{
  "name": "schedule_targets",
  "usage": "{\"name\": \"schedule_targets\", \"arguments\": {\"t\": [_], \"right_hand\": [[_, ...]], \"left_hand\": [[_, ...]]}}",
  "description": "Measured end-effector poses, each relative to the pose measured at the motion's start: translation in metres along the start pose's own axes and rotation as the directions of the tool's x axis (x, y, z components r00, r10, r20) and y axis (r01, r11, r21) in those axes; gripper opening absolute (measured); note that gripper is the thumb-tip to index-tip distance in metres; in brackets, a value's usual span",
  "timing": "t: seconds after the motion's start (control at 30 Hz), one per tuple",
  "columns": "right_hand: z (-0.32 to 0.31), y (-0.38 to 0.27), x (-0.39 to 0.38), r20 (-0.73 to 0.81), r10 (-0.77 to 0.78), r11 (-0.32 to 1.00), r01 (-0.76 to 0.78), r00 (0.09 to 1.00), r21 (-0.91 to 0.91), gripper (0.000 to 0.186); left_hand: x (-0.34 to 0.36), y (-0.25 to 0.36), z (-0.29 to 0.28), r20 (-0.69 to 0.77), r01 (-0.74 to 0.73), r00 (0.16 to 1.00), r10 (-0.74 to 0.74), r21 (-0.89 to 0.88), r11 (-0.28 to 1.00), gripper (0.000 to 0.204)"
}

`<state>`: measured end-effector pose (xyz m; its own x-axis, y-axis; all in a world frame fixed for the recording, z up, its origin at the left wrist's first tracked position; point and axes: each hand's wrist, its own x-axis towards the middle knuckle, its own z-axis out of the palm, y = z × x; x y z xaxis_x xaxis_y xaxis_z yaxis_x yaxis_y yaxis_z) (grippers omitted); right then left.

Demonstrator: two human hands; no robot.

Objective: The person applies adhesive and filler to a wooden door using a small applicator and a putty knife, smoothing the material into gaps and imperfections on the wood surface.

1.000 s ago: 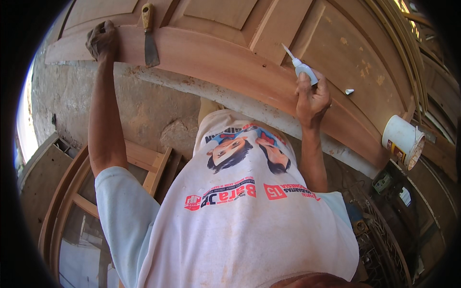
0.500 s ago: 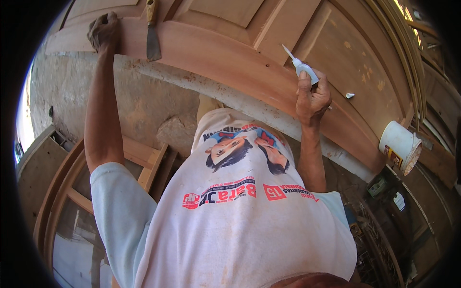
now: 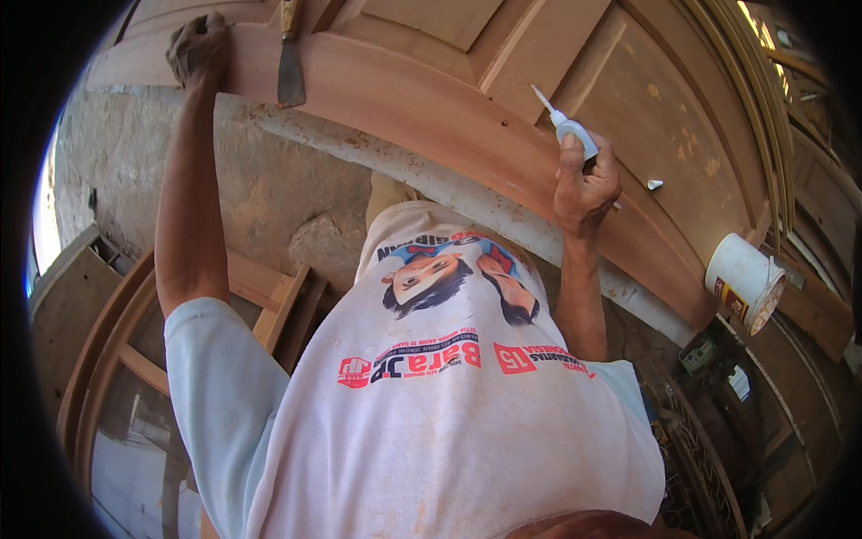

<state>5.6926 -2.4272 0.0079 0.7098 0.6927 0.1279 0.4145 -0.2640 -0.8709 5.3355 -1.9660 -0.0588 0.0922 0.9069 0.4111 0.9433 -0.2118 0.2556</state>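
Here, a wooden door (image 3: 422, 108) is the largest thing, with a white bucket (image 3: 734, 269) at its near right corner. The hands are well apart: the left hand (image 3: 197, 52) curls at the near edge's left end, its grip unclear; the right hand (image 3: 588, 189) clamps a small bottle (image 3: 576, 137) above the near edge. A scraper (image 3: 290, 72) lies right of the left hand, and a small white cap (image 3: 655, 184) lies right of the bottle.

I am in what appears to be a woodworking shop. Before me lies a large panelled door (image 3: 422, 94) of bare reddish-brown wood, pale patches dotting one panel, with a flat-bladed scraper (image 3: 290, 76) resting on it. Near its right end is a white bucket (image 3: 734, 269), stained inside. Long wooden strips (image 3: 763, 117) line the far right; a wooden frame (image 3: 144, 368) sits low on my left, beside rough, stained flooring (image 3: 242, 180).
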Motion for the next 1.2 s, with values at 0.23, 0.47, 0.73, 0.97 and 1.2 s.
{"name": "schedule_targets", "arguments": {"t": [0.23,0.47,0.73,0.97,1.2], "right_hand": [[0.001,0.001,0.0,-0.007,0.001,1.0,-0.001,1.0,0.008,0.027],[0.001,0.002,0.0,-0.004,0.002,1.0,-0.002,1.0,0.001,0.028],[0.002,0.004,0.0,-0.013,-0.006,1.0,0.006,1.0,-0.007,0.026],[0.0,0.002,0.0,-0.001,0.01,1.0,-0.01,1.0,-0.009,0.025],[0.001,0.004,0.0,-0.016,-0.02,0.999,0.021,1.0,0.038,0.025]], "left_hand": [[0.001,-0.002,0.003,-0.007,-0.004,1.0,0.004,0.003,1.0,0.05],[0.003,-0.005,0.004,0.014,-0.017,1.0,0.017,-0.017,1.0,0.05],[0.01,-0.025,0.018,0.028,0.018,0.999,-0.017,-0.026,0.999,0.051],[0.011,-0.026,0.018,0.013,0.008,1.0,-0.008,0.008,1.0,0.052],[0.009,-0.026,0.015,0.012,-0.014,1.0,0.014,0.002,1.0,0.052]]}}
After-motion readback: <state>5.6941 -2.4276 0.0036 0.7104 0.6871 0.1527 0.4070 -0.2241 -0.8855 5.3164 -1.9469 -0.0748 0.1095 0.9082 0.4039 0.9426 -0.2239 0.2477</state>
